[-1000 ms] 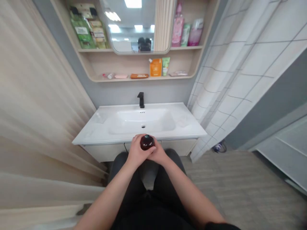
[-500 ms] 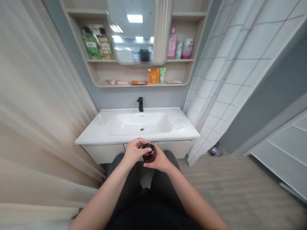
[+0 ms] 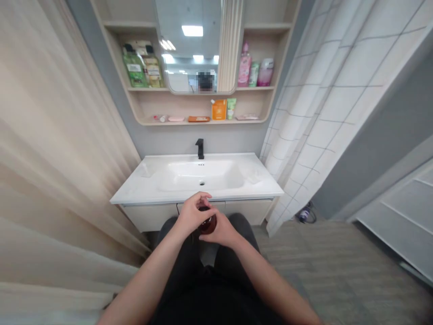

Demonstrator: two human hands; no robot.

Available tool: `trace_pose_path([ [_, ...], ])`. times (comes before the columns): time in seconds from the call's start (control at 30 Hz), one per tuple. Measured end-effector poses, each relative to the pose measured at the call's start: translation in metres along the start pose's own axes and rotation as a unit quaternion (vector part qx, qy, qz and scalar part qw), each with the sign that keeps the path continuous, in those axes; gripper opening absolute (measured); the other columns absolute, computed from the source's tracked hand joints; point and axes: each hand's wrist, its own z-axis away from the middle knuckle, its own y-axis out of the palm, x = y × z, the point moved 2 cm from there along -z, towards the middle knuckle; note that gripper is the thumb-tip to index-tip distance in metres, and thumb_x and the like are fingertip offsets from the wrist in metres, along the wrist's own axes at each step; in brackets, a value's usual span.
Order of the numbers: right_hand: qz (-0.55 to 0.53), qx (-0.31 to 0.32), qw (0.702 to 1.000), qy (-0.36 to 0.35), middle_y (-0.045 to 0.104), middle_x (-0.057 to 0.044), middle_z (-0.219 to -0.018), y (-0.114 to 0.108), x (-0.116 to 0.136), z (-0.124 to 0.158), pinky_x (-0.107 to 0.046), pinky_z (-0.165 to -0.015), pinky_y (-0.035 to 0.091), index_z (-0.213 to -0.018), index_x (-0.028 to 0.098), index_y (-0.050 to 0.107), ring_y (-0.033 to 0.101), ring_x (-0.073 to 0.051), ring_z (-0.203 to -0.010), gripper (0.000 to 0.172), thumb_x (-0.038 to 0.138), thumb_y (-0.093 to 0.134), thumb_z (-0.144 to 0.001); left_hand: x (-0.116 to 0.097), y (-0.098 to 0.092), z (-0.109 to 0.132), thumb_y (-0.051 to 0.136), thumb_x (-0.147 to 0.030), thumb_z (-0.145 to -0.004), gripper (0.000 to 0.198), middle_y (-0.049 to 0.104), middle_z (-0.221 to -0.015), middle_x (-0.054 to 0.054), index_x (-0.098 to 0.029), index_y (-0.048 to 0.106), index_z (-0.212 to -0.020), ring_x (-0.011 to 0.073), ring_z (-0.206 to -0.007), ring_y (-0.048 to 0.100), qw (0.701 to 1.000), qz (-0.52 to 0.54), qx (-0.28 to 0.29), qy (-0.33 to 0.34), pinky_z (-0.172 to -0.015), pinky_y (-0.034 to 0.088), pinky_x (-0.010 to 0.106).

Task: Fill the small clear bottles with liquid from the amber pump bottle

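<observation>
Low in front of my lap, just off the vanity's front edge, is a small round jar [image 3: 209,225] of glossy dark reddish-brown, with a darker top. My right hand [image 3: 223,230] wraps its side from the right, thumb toward me. Across the top lies my left hand [image 3: 190,213], its thumb and fingers curved over the dark rim and closed around it. Much of the jar's top is hidden by the left fingers, so I cannot tell whether a lid sits on it.
Beyond is a white washbasin [image 3: 169,194] with a black faucet [image 3: 200,149]. Above, a mirror cabinet [image 3: 149,123] holds bottles, an orange pouch [image 3: 219,109] and a green tube [image 3: 231,108]. Curtains hang left [image 3: 67,135] and right [image 3: 297,126]. A purple-and-white object with a cord [image 3: 304,214] lies on the floor.
My left hand has shifted right over the jar's top, covering more of it. The jar has moved slightly left and down, still held in my right hand. The view has shifted slightly.
</observation>
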Motion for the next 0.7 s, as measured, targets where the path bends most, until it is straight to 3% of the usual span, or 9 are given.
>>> trace_pose_path([
  [0.13,-0.003,-0.006,1.000,0.010,0.076,-0.011,-0.143,-0.001,-0.001,0.005,-0.057,-0.116,0.059,-0.152,0.030,0.061,0.075,-0.038,-0.131,0.099,0.031,0.104,-0.063,-0.003,-0.004,0.008,0.086,-0.041,-0.090,0.052,0.082,-0.129,0.013,-0.024,0.076,-0.138,0.0322,-0.125,0.076,0.994,0.024,0.104,0.029,-0.116,0.057,0.049],
  [0.2,0.007,-0.015,1.000,0.015,0.076,-0.010,-0.143,-0.003,-0.003,0.007,-0.058,-0.116,0.059,-0.151,0.031,0.061,0.075,-0.038,-0.131,0.102,0.034,0.106,-0.061,0.000,-0.009,0.011,0.082,-0.045,-0.094,0.052,0.083,-0.127,0.015,-0.023,0.074,-0.140,0.0333,-0.127,0.076,0.990,0.064,0.127,0.021,-0.115,0.057,0.050],
  [0.3,0.022,-0.012,1.000,0.018,0.076,-0.012,-0.143,-0.002,-0.005,0.009,-0.059,-0.117,0.058,-0.151,0.028,0.061,0.074,-0.039,-0.131,0.103,0.032,0.106,-0.059,0.005,-0.009,0.011,0.089,-0.041,-0.086,0.040,0.084,-0.111,0.013,-0.021,0.080,-0.119,0.0299,-0.108,0.080,0.996,0.046,0.079,0.005,-0.105,0.062,0.047],
  [0.4,0.028,0.009,0.999,0.025,0.079,-0.011,-0.133,0.005,-0.006,0.009,-0.058,-0.112,0.061,-0.145,0.026,0.066,0.077,-0.038,-0.123,0.090,0.028,0.103,-0.062,0.002,-0.002,0.010,0.089,-0.033,-0.084,0.029,0.082,-0.101,0.009,-0.022,0.081,-0.109,0.0263,-0.096,0.078,0.999,-0.024,0.036,0.010,-0.100,0.062,0.045],
  [0.57,0.017,-0.020,0.999,0.022,0.078,-0.011,-0.136,0.001,-0.008,0.010,-0.058,-0.113,0.060,-0.149,0.027,0.063,0.077,-0.037,-0.125,0.098,0.029,0.104,-0.060,-0.007,-0.004,0.018,0.079,-0.038,-0.095,0.037,0.082,-0.134,0.012,-0.026,0.083,-0.130,0.0335,-0.129,0.075,0.992,-0.014,0.115,0.046,-0.121,0.054,0.052],
  [0.63,0.017,-0.023,0.999,0.024,0.078,-0.010,-0.136,-0.002,-0.010,0.011,-0.057,-0.114,0.060,-0.149,0.029,0.063,0.077,-0.037,-0.125,0.099,0.029,0.105,-0.059,-0.004,-0.007,0.021,0.074,-0.041,-0.099,0.035,0.081,-0.136,0.012,-0.026,0.085,-0.129,0.0348,-0.133,0.074,0.993,0.008,0.112,0.035,-0.124,0.053,0.054],
  [0.7,0.005,-0.025,0.999,0.028,0.077,-0.011,-0.140,-0.003,-0.012,0.012,-0.056,-0.116,0.059,-0.151,0.028,0.062,0.075,-0.036,-0.129,0.101,0.030,0.105,-0.060,0.000,-0.007,0.021,0.076,-0.041,-0.098,0.029,0.084,-0.128,0.012,-0.026,0.087,-0.120,0.0345,-0.126,0.078,0.997,0.003,0.075,0.016,-0.120,0.056,0.054],
])
